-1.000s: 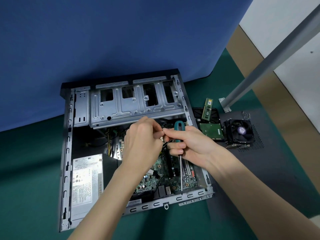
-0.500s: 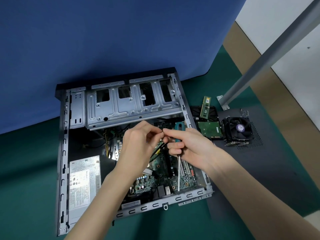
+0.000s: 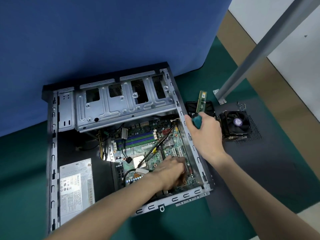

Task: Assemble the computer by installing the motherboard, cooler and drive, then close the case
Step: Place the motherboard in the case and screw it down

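Observation:
The open computer case (image 3: 53,153) lies flat on the green mat. Its green motherboard (image 3: 138,149) sits inside, with black cables running across it. My left hand (image 3: 171,172) reaches down onto the board's lower right corner; its fingertips are bunched and blurred, and I cannot see anything in them. My right hand (image 3: 206,135) hovers over the case's right wall, closed around the teal handle of a screwdriver (image 3: 197,121). The cooler (image 3: 238,123), with its black fan, rests to the right on the dark side panel (image 3: 259,163). My right hand hides the drive.
A silver power supply (image 3: 76,187) fills the case's lower left, and the metal drive cage (image 3: 124,104) spans its top. A green RAM stick (image 3: 201,101) lies on a black tray right of the case. A grey pole (image 3: 259,49) slants up at right. A blue backdrop stands behind.
My hands, which met over the board, have parted. The left dropped to the board's lower right corner. The right moved right over the case wall with the screwdriver.

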Demonstrator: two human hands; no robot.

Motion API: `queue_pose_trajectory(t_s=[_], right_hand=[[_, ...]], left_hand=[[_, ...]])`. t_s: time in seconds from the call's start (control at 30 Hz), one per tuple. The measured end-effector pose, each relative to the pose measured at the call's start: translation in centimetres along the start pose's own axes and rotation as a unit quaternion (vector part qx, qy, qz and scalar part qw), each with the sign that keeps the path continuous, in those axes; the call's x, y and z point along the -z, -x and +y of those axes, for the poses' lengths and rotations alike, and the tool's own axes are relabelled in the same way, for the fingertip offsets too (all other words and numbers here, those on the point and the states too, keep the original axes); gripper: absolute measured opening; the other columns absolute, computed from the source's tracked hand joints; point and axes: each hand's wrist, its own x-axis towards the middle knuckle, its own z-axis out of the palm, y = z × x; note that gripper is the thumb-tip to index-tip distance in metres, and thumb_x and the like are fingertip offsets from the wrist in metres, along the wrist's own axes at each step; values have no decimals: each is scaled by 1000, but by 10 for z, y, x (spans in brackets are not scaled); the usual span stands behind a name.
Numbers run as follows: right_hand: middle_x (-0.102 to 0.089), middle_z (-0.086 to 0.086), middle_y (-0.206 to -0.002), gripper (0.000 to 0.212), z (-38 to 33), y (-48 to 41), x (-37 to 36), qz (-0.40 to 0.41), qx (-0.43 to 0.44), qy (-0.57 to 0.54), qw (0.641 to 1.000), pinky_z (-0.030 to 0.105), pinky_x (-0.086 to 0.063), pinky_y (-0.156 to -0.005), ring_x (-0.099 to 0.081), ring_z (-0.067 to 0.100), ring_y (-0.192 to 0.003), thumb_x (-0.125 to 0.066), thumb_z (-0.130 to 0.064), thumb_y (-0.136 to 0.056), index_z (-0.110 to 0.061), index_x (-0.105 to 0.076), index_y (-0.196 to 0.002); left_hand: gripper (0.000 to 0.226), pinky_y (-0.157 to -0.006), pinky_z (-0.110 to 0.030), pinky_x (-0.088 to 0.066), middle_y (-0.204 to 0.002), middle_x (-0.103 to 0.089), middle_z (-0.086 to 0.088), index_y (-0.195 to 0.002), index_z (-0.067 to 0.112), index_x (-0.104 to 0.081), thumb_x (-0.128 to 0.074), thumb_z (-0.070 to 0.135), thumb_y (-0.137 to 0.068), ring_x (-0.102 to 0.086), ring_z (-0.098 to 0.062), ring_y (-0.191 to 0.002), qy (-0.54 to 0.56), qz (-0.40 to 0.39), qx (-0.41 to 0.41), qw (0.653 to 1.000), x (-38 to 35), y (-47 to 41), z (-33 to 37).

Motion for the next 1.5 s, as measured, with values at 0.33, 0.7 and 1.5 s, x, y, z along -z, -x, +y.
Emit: queue_pose_trajectory(t_s=[0.33, 0.7, 1.5], right_hand=[[-41, -5, -52, 39, 6, 4, -10, 44, 42, -26, 998, 38, -39, -55, -47, 30, -57, -53, -45, -95, -15, -41, -71], [-39, -8, -51, 39, 7, 3, -12, 58, 43, -38, 997, 41, -41, -56, -44, 27, -54, -56, -42, -94, -16, -41, -70], [-39, -10, -50, 39, 9, 3, -13, 67, 55, -25, 996, 34, -36, -54, -42, 22, -49, -55, -44, -94, -18, -41, -70]], left_hand=[[8, -94, -33, -33, -118, -45, 9, -86, 16, -65, -68, 22, -81, -20, -11, -89, -14, 22, -27, 999, -10, -13, -6], [14, -99, -39, -23, -96, -34, 15, -69, 17, -63, -72, 18, -80, -16, -11, -87, -36, 39, -22, 998, -10, -14, 5], [17, -91, -32, -35, -99, -42, 4, -82, 20, -57, -70, 10, -76, -30, -17, -94, 70, 31, 43, 996, -6, -21, 3]])
